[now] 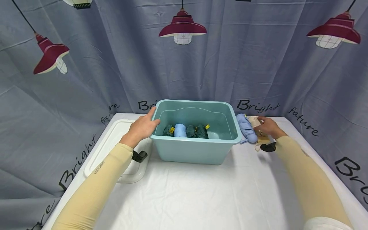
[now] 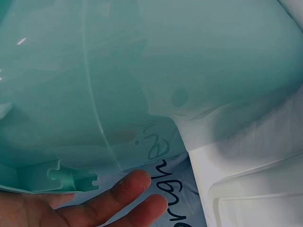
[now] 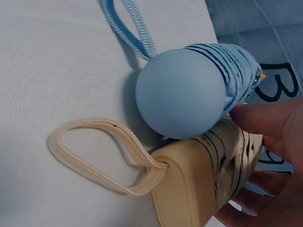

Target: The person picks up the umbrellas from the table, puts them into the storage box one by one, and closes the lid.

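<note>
Lying on the white table (image 1: pixel 201 198) just right of the teal bin (image 1: pixel 195 150), the beige umbrella (image 1: pixel 260 134) runs lengthwise away from the person, handle and wrist loop toward them, touching the blue umbrella (image 1: pixel 246 128) beside it. The right hand (image 1: pixel 265 126) curls its fingers around the beige one. The left hand (image 1: pixel 142 126) rests on the bin's left rim, fingers relaxed.

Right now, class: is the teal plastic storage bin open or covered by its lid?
Open. The teal plastic storage bin shows folded umbrellas inside; the white lid lies flat beside it.
</note>
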{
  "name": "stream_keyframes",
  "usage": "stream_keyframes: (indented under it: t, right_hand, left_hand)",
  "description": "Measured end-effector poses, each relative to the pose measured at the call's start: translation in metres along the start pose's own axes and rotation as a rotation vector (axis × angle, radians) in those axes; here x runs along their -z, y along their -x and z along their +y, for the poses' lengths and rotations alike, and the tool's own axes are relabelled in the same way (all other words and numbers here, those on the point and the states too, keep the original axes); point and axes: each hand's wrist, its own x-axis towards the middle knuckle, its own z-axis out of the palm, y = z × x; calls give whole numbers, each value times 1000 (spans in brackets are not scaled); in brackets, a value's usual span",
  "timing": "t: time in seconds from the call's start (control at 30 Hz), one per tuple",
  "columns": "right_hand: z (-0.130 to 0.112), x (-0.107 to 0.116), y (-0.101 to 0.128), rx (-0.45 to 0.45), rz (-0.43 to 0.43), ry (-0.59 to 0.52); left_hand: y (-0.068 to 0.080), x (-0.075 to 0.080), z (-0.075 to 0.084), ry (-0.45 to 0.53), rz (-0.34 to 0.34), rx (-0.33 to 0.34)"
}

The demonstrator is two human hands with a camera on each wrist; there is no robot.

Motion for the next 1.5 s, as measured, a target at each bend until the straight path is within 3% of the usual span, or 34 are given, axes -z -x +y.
stream_keyframes:
  t: [0.23,0.47,0.73,0.83,1.37,1.5]
  right_hand:
    - [-4,-3,2,-39,29,62]
    - [-7,-3,2,-67,-3,42]
    - [-7,-7,-3,30,36,170]
    - [-10,-7,-2,22,46,196]
    - [-19,-9,6,-28,-55,229]
    - [-18,-10,8,-31,-40,255]
  left_hand:
    - [-1,1,1,0,2,-2]
    - [0,1,1,7,-8,7]
    - [1,0,-1,9,-9,12]
    - [0,0,-1,10,-11,9]
    - [1,1,-1,2,-11,13]
    - [0,0,0,3,-9,9]
